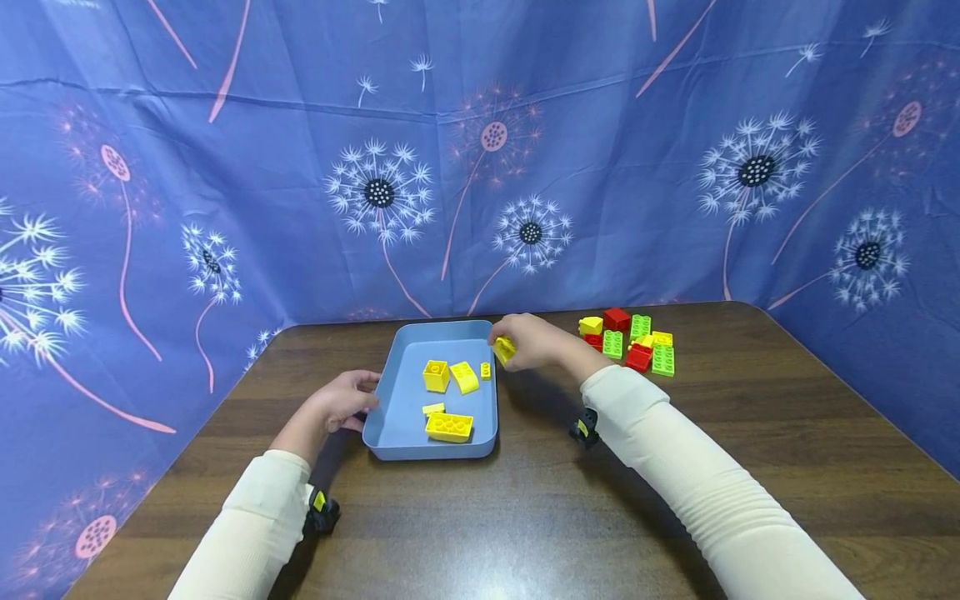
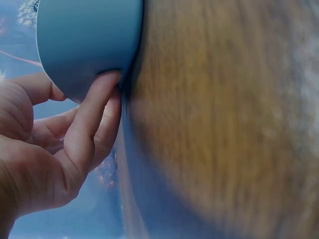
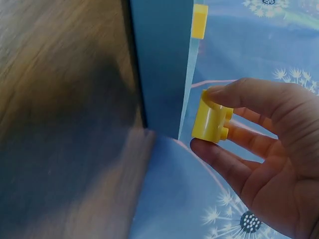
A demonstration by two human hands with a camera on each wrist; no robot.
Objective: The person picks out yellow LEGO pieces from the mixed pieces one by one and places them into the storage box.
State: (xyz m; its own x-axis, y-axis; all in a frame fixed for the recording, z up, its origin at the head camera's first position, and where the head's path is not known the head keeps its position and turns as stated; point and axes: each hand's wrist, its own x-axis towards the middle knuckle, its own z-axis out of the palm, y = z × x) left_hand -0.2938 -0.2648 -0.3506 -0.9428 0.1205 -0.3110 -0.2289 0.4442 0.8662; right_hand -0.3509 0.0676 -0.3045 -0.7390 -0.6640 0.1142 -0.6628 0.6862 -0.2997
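A shallow blue tray [image 1: 431, 452] lies on the table with several yellow toy bricks in it, among them a cube-like one [image 1: 436, 377], a curved one [image 1: 464, 377] and a long studded one [image 1: 449, 427]. My left hand [image 1: 345, 402] holds the tray's left side, its thumb at the rim and fingers against the outer wall [image 2: 94, 35]. Between thumb and fingers, my right hand [image 1: 528, 342] pinches a yellow brick [image 3: 209, 119] with a rounded side and studs. It holds that brick just beyond the tray's right rim, near the far corner.
To the right, a loose group of bricks lies on the brown wooden table [image 1: 750, 433]: red ones [image 1: 638, 358], green ones [image 1: 663, 360] and yellow ones [image 1: 590, 326]. Behind the table's far edge hangs a blue cloth [image 1: 615, 167] with dandelion prints.
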